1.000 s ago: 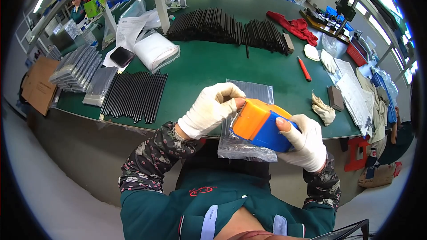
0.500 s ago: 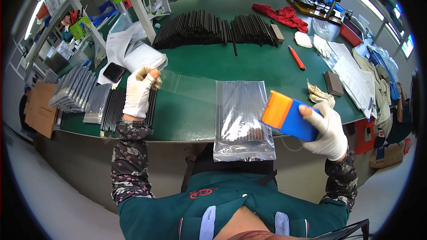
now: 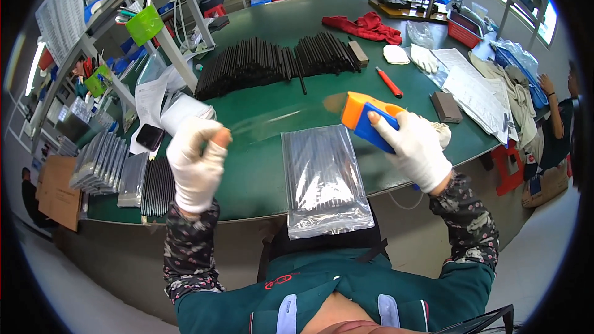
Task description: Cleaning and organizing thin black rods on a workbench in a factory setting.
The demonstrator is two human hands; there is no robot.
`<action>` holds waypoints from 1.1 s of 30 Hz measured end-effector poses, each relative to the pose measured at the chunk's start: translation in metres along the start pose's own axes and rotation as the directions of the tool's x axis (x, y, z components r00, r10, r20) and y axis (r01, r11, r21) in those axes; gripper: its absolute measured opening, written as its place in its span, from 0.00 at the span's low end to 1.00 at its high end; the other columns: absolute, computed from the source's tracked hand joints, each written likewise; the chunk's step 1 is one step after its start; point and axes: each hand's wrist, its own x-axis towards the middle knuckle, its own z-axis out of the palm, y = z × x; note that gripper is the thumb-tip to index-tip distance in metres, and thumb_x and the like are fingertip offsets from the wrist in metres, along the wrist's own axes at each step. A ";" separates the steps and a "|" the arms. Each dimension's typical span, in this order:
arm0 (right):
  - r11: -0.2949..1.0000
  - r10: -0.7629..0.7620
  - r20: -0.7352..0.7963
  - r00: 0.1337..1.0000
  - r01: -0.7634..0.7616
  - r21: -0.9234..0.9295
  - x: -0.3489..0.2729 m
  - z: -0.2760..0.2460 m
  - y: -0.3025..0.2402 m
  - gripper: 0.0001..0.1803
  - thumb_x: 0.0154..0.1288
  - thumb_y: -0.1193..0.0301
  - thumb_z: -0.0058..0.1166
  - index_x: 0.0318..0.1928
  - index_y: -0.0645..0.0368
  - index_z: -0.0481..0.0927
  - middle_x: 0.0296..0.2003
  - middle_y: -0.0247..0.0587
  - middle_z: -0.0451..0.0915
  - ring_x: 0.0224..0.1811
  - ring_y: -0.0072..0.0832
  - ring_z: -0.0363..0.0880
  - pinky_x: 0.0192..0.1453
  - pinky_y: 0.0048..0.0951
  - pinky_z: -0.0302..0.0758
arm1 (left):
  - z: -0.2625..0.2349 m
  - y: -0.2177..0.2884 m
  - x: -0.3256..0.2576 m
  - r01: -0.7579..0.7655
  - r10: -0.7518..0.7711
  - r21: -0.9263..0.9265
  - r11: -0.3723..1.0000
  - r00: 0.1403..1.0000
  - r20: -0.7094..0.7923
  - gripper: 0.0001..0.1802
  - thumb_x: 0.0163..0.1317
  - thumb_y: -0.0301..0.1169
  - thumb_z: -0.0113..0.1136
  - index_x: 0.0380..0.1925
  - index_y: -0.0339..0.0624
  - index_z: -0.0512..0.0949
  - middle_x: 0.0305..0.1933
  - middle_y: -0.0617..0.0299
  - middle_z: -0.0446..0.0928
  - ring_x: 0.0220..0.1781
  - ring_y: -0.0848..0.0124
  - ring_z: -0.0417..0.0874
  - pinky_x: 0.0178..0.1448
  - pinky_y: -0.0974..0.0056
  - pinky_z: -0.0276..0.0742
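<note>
The right hand point(image 3: 419, 149) is clamped round the orange-and-blue tape dispenser point(image 3: 369, 131), thumb on its blue side; the left hand point(image 3: 198, 166), blurred, has thumb and fingers pinched together, seemingly on the free end of the clear tape point(image 3: 275, 120), which spans the gap between both grips; the clear bag point(image 3: 325, 176) of slender rods lies flat between the hands and nearer the body, its closest end past the table edge. To do this well, I'd keep the strip evenly taut and untwisted, the dispenser steady; the left pinch should stay small, sparing the adhesive, and clear of the loose rods point(image 3: 158, 185) just beside that hand.
</note>
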 end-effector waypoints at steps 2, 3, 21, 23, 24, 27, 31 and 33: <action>0.995 0.092 -0.048 0.995 -0.090 0.039 0.015 0.010 -0.001 0.36 0.46 0.75 0.64 0.61 0.49 0.72 0.31 0.45 0.70 0.31 0.41 0.75 0.33 0.39 0.74 | 0.026 0.031 0.011 -0.425 0.428 0.206 0.881 0.903 0.033 0.07 0.51 0.23 0.67 0.29 0.45 0.78 0.24 0.64 0.76 0.23 0.64 0.77 0.28 0.64 0.72; 0.984 0.166 -0.095 0.982 -0.158 0.088 0.024 0.014 -0.002 0.33 0.48 0.74 0.62 0.60 0.50 0.73 0.29 0.44 0.70 0.30 0.41 0.75 0.32 0.39 0.75 | 0.033 0.044 0.012 -0.544 0.526 0.290 0.787 0.838 0.145 0.10 0.47 0.24 0.66 0.31 0.45 0.77 0.23 0.66 0.75 0.23 0.67 0.77 0.26 0.64 0.70; 0.909 0.393 -0.050 0.918 -0.396 -0.128 0.018 0.063 0.070 0.33 0.46 0.57 0.70 0.55 0.53 0.77 0.53 0.50 0.73 0.56 0.46 0.72 0.59 0.43 0.70 | 0.026 0.052 0.054 -0.564 0.498 0.181 0.806 0.811 0.308 0.17 0.46 0.23 0.66 0.38 0.43 0.76 0.35 0.61 0.77 0.33 0.60 0.79 0.35 0.59 0.75; 0.769 0.333 0.057 0.941 -0.306 0.561 0.040 0.052 0.050 0.28 0.62 0.57 0.58 0.58 0.59 0.75 0.54 0.48 0.76 0.61 0.39 0.71 0.64 0.37 0.67 | 0.025 0.059 0.057 -0.654 0.573 0.145 0.743 0.733 0.367 0.16 0.55 0.26 0.66 0.44 0.44 0.75 0.38 0.60 0.78 0.35 0.61 0.81 0.37 0.62 0.76; 0.273 0.253 0.306 0.918 -0.371 0.888 0.055 0.028 0.024 0.28 0.70 0.53 0.49 0.60 0.60 0.73 0.58 0.43 0.75 0.63 0.30 0.69 0.66 0.33 0.64 | 0.022 0.060 0.055 -0.671 0.585 0.130 0.730 0.712 0.389 0.19 0.56 0.27 0.65 0.49 0.47 0.74 0.42 0.60 0.78 0.38 0.61 0.80 0.38 0.62 0.77; -0.411 -0.130 0.256 0.958 -0.287 0.866 0.070 0.014 -0.028 0.43 0.69 0.35 0.30 0.62 0.59 0.73 0.61 0.40 0.73 0.65 0.32 0.67 0.71 0.33 0.56 | 0.023 0.070 0.047 -0.687 0.624 0.118 0.717 0.708 0.332 0.18 0.59 0.29 0.63 0.50 0.48 0.74 0.45 0.61 0.78 0.40 0.61 0.80 0.40 0.62 0.77; -0.620 -0.478 0.060 0.877 -0.384 0.685 0.056 0.023 -0.046 0.45 0.66 0.32 0.33 0.51 0.66 0.77 0.56 0.52 0.76 0.60 0.37 0.72 0.67 0.34 0.60 | 0.008 0.081 0.044 -0.663 0.613 0.015 0.749 0.700 0.367 0.16 0.63 0.30 0.61 0.50 0.45 0.74 0.46 0.55 0.77 0.42 0.58 0.80 0.45 0.58 0.78; -0.576 -0.613 0.013 0.790 -0.458 0.677 0.044 0.018 -0.049 0.38 0.66 0.38 0.44 0.39 0.68 0.79 0.45 0.58 0.82 0.52 0.38 0.78 0.62 0.34 0.68 | -0.001 0.076 0.030 -0.649 0.614 0.056 0.759 0.740 0.274 0.22 0.49 0.25 0.68 0.46 0.47 0.76 0.46 0.58 0.78 0.40 0.64 0.81 0.40 0.62 0.78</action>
